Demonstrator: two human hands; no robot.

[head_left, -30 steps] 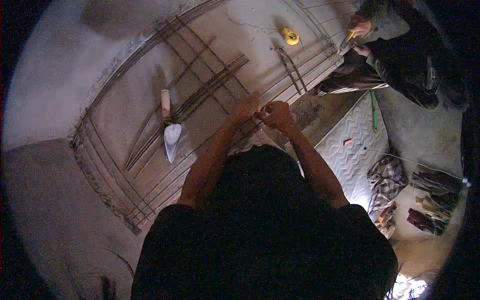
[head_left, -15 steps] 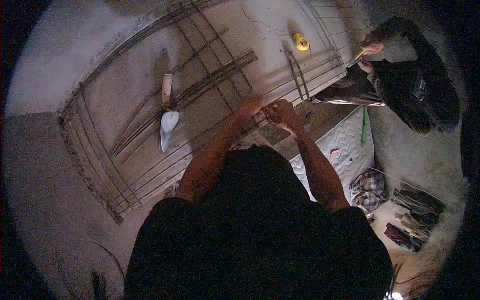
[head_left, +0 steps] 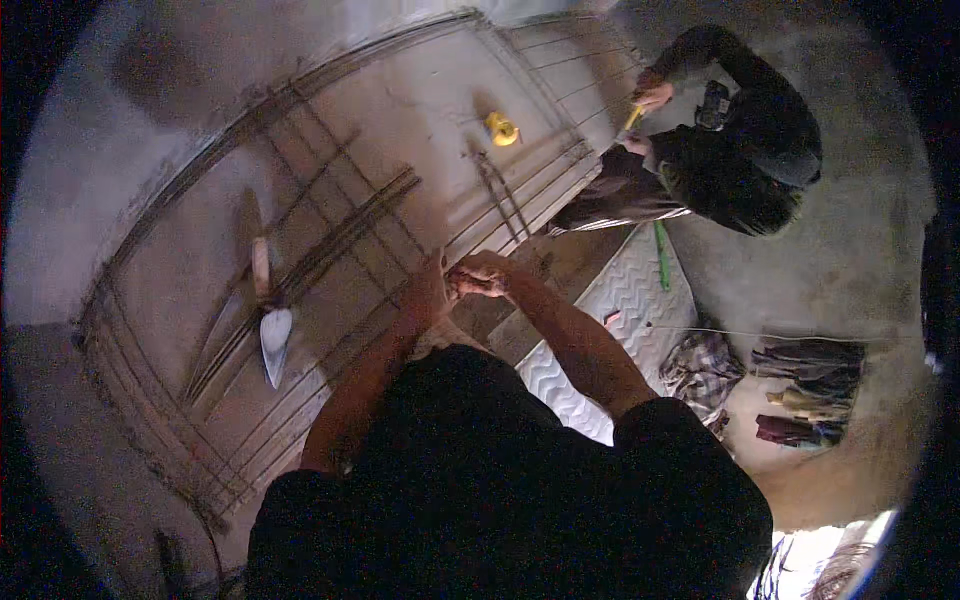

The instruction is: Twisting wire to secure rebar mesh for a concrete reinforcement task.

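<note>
Both my hands meet at the near edge of a frame of thin dark metal rods (head_left: 345,235), where rods cross. My left hand (head_left: 432,288) looks closed beside the crossing, its fingers dim and blurred. Facing it, almost touching, is my right hand (head_left: 483,275), its fingers curled together. Whatever lies between the fingers is too small and dark to make out. To the left, a trowel with a pale handle (head_left: 261,265) and grey pointed blade (head_left: 276,340) lies across the rods. Past my hands, a yellow tape measure (head_left: 502,129) rests on the pale surface inside the frame.
At the far right a person in dark clothes (head_left: 740,150) bends over the frame's end, holding a yellow-handled tool (head_left: 633,118). Right of my arm lies a white zigzag-patterned mat (head_left: 590,330) with a green strip (head_left: 663,255). Plaid cloth (head_left: 705,365) and several folded garments (head_left: 805,370) lie beyond.
The view has swung, so the frame, trowel, tape measure and other person sit further left in the picture. My hands stay together at the rods' near edge, their grip slightly turned.
</note>
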